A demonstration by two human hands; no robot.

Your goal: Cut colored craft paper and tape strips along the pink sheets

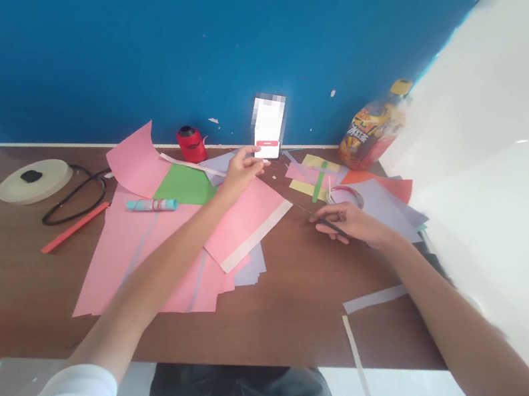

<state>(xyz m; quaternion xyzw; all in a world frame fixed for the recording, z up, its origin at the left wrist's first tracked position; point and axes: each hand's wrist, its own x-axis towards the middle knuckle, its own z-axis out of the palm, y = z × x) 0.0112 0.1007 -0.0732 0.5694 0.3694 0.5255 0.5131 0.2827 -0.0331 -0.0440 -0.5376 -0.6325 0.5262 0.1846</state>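
My left hand (243, 169) reaches over the pink sheets to the lower edge of a lit phone (270, 128) that leans on the blue wall. Its index finger is stretched out at the screen; contact I cannot tell. My right hand (349, 223) is closed around a slim dark-handled tool (333, 227) with a thin tip pointing left; its exact kind is unclear. Under my left forearm lies a pink sheet with a pale strip (258, 237) along its edge, on top of more pink paper (116, 254). A glue stick (152, 204) rests on the pile beside green paper (185, 185).
A drink bottle (375, 125) stands in the back right corner near purple paper (387, 208). Paper strips (374, 297) lie at the front right, one overhanging the edge. Leftward are a red object (192, 144), a black cable (52, 210), an orange stick (75, 227) and a round lid (36, 181).
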